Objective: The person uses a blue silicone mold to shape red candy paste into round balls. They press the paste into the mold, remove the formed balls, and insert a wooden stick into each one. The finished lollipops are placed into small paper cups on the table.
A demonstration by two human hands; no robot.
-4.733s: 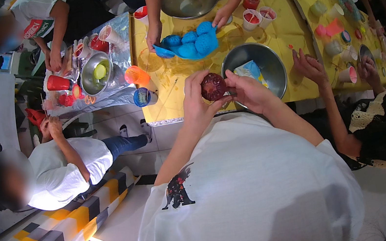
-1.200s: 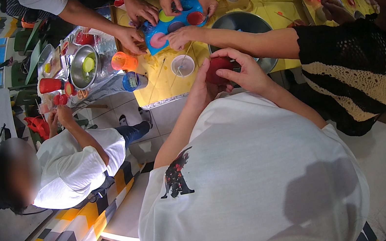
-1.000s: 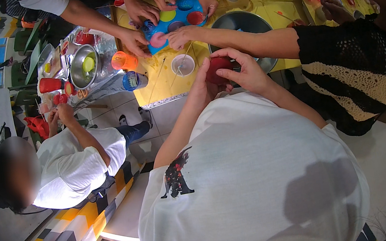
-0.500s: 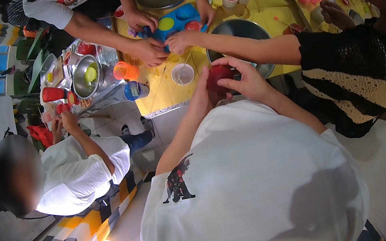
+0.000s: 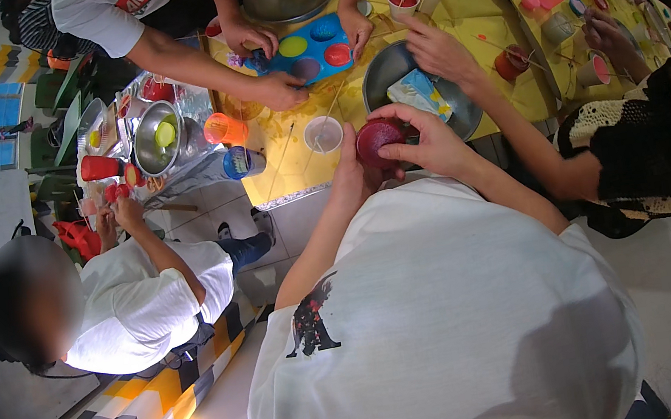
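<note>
Close to my white shirt, at the table's near edge, a dark red round piece (image 5: 379,145) with a speckled face is between my two hands. My left hand (image 5: 352,173) curls round its left side and underside. From the right, my right hand (image 5: 434,140) grips it, thumb across the face and fingers over the top edge. Whether it is solid or a cup is hard to tell. Just beyond my left hand stands a white cup (image 5: 323,136) with a stick in it. A metal bowl (image 5: 370,84) holding a blue, white and yellow packet (image 5: 420,95) lies behind my right hand.
Co-workers' hands surround a blue mould tray (image 5: 311,50) with coloured fills. Cups of red stuff (image 5: 403,1) stand beyond the bowl. A co-worker's arm (image 5: 502,113) reaches in from the right. Orange (image 5: 224,129) and blue (image 5: 241,162) cups stand left, near a seated person (image 5: 148,309).
The right co-worker's arm has drawn back from the blue tray to above the metal bowl, uncovering the packet. My hands have turned the red piece so its speckled face shows more.
</note>
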